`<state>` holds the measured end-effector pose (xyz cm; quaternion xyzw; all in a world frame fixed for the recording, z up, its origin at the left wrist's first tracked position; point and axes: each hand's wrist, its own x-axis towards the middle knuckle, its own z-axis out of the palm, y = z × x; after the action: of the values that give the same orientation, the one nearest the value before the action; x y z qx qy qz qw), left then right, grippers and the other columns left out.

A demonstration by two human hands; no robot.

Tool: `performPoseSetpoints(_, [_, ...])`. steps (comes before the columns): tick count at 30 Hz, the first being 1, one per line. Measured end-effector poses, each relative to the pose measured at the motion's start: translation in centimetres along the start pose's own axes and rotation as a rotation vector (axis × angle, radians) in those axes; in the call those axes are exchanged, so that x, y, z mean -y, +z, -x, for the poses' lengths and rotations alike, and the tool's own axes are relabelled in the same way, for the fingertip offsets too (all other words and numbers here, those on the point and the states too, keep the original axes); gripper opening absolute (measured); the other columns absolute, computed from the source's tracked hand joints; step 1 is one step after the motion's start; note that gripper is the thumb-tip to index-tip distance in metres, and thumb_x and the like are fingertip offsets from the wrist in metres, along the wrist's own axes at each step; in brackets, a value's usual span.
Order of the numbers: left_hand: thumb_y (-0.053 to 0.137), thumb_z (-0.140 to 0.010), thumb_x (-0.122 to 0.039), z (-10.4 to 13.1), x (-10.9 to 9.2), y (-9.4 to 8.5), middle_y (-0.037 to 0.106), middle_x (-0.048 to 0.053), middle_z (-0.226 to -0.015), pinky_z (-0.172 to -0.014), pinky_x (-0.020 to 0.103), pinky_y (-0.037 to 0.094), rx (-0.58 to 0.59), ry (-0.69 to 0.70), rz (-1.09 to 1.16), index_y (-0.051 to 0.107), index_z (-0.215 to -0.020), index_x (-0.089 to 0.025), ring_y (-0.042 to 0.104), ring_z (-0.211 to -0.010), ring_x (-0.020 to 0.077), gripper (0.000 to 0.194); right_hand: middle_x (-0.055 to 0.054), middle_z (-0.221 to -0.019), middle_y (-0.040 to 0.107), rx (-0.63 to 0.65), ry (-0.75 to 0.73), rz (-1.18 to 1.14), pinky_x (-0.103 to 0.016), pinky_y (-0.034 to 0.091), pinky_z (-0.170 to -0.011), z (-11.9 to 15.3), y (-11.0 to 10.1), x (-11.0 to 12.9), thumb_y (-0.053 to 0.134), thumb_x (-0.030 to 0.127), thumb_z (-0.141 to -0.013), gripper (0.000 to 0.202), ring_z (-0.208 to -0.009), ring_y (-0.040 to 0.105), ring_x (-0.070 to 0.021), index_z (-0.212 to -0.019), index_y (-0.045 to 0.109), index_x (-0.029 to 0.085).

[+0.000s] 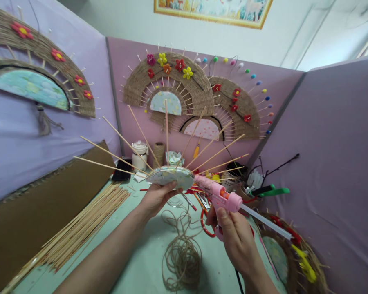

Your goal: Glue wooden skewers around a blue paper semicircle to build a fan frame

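Observation:
My left hand (161, 196) grips the lower edge of a half-round, pale patterned fan base (171, 176), thumb on its near face. Thin wooden sticks (167, 134) spread out from the base like rays. In my right hand (233, 228) is a pink hot glue gun (216, 192), with a long translucent glue stick (266, 220) poking out of its back. The gun's nozzle meets or nearly meets the right end of the base; whether it touches I cannot tell. Below both hands lies a loose tangle of jute twine (184, 261).
Bundled wooden sticks (88, 224) and brown cardboard (55, 188) lie on the left. Behind stand a white lidded jar (140, 156) and a twine spool (158, 153). Scissors with orange handles (207, 224) lie mid-table. Finished woven fans (168, 73) hang on the partitions.

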<state>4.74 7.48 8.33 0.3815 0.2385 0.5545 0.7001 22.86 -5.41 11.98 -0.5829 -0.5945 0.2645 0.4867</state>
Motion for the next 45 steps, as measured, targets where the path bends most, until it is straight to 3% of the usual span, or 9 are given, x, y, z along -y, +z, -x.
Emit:
performPoseSetpoints(13, [0.084,-0.067,-0.025,0.0,-0.1,0.1,0.071,0.009,-0.111,-0.090,0.045,0.054,0.018,0.005,0.005,0.069,-0.102,-0.017,0.065,-0.105,0.0276,0.039,-0.001,-0.057,0.051,-0.015,-0.005,0.022,-0.026,0.035,-0.051,-0.1,0.0,-0.2,0.037,0.065,-0.091,0.057,-0.053,0.046,-0.0139,-0.066,0.059,0.018])
performPoseSetpoints(25, [0.084,-0.067,-0.024,0.2,-0.4,0.2,0.072,0.007,-0.106,-0.083,0.038,0.056,0.008,0.006,0.022,0.070,-0.100,-0.017,0.065,-0.101,0.0244,0.037,0.000,-0.056,0.050,-0.005,0.000,0.013,-0.025,0.034,-0.051,-0.3,-0.2,-0.9,0.037,0.062,-0.093,0.055,-0.052,0.046,-0.0131,-0.067,0.058,0.017])
performPoseSetpoints(33, [0.085,-0.065,-0.024,0.0,-0.4,0.1,0.072,0.008,-0.106,-0.084,0.039,0.057,0.001,0.000,0.034,0.069,-0.100,-0.016,0.066,-0.100,0.0249,0.039,-0.001,-0.056,0.052,0.012,-0.022,0.100,-0.025,0.036,-0.051,-0.5,-0.6,-0.8,0.035,0.063,-0.092,0.058,-0.053,0.048,-0.0141,-0.065,0.058,0.018])
performPoseSetpoints(38, [0.088,-0.060,-0.023,0.0,-0.8,0.1,0.073,0.006,-0.098,-0.079,0.036,0.059,-0.043,0.000,0.069,0.069,-0.095,-0.015,0.068,-0.091,0.0212,0.040,-0.002,-0.056,0.055,0.037,0.008,0.230,-0.025,0.038,-0.049,-0.3,-1.9,-0.3,0.034,0.063,-0.091,0.058,-0.052,0.049,-0.0152,-0.062,0.057,0.020])
performPoseSetpoints(41, [0.089,-0.058,-0.022,-0.1,-0.9,0.1,0.074,0.004,-0.095,-0.077,0.034,0.059,-0.071,0.005,0.085,0.069,-0.094,-0.016,0.068,-0.088,0.0195,0.041,-0.003,-0.058,0.059,0.113,0.038,0.369,-0.025,0.040,-0.050,0.7,-3.1,-1.4,0.032,0.062,-0.092,0.055,-0.053,0.054,-0.0172,-0.064,0.057,0.022])
performPoseSetpoints(45, [0.088,-0.059,-0.023,-0.2,-0.9,0.1,0.074,0.005,-0.096,-0.075,0.034,0.059,-0.090,0.014,0.063,0.069,-0.095,-0.017,0.068,-0.088,0.0198,0.042,-0.006,-0.069,0.070,0.189,0.198,0.647,-0.027,0.045,-0.057,3.7,-4.4,-5.3,0.040,0.054,-0.092,0.041,-0.066,0.067,-0.0230,-0.080,0.062,0.023])
